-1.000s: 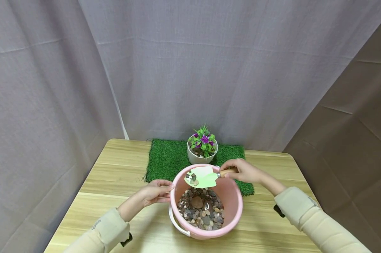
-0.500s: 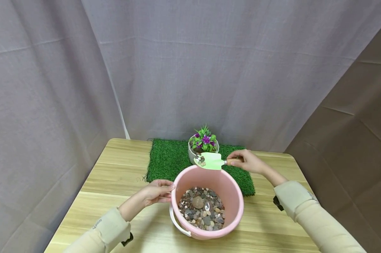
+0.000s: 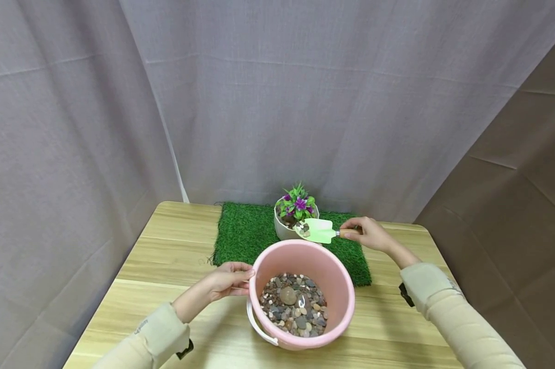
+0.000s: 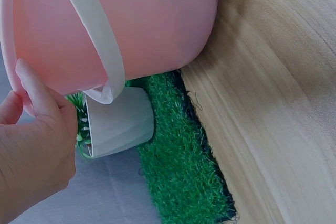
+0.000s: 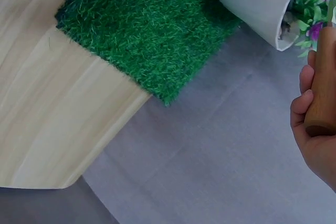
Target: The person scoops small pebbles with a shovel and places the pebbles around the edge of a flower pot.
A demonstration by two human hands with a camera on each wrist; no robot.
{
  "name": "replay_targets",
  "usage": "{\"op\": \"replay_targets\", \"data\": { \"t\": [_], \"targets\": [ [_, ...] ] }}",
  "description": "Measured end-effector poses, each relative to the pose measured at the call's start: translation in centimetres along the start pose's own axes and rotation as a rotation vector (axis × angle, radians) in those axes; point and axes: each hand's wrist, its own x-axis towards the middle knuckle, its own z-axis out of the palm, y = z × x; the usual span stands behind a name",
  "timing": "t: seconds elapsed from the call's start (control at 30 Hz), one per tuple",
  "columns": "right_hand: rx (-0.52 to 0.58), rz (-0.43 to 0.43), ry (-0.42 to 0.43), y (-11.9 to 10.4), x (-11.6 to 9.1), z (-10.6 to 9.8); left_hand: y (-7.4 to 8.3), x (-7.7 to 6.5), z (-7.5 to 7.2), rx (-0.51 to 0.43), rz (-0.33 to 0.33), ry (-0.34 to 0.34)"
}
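My right hand (image 3: 368, 234) grips the wooden handle (image 5: 323, 85) of a pale green trowel (image 3: 321, 230). Several pebbles (image 3: 302, 229) lie at the trowel's tip, which overlaps the front rim of a white flowerpot (image 3: 284, 230) in the head view. Purple flowers and green leaves (image 3: 300, 204) stand in that pot. With thumb and fingers my left hand (image 3: 228, 281) pinches the left rim of a pink bucket (image 3: 342, 307). Inside the bucket lie many pebbles (image 3: 288, 307) and one larger tan stone. Its white carrying handle (image 4: 100, 30) hangs down on the outer side.
Under the flowerpot spreads a green artificial grass mat (image 3: 245, 230), behind the bucket. Both rest on a wooden table (image 3: 176, 246) with rounded back corners. Grey curtain cloth (image 3: 277, 102) rises right behind the table, and a brown cloth (image 3: 512, 205) hangs on the right.
From over the bucket, my right hand has carried the pebble-laden trowel back and to the right, up to the flowerpot's front rim. My left hand has stayed at the bucket's rim.
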Motion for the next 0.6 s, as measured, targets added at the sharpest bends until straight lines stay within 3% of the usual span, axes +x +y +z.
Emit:
{"op": "replay_targets", "data": {
  "t": [0.2,0.6],
  "targets": [
    [0.064,-0.015,-0.024,0.6,0.8,1.1,0.1,-0.2,0.1,-0.017,0.013,-0.008],
    [0.067,-0.001,-0.035,0.5,2.2,2.6,0.1,-0.3,0.0,-0.026,0.013,-0.001]
  ]
}}
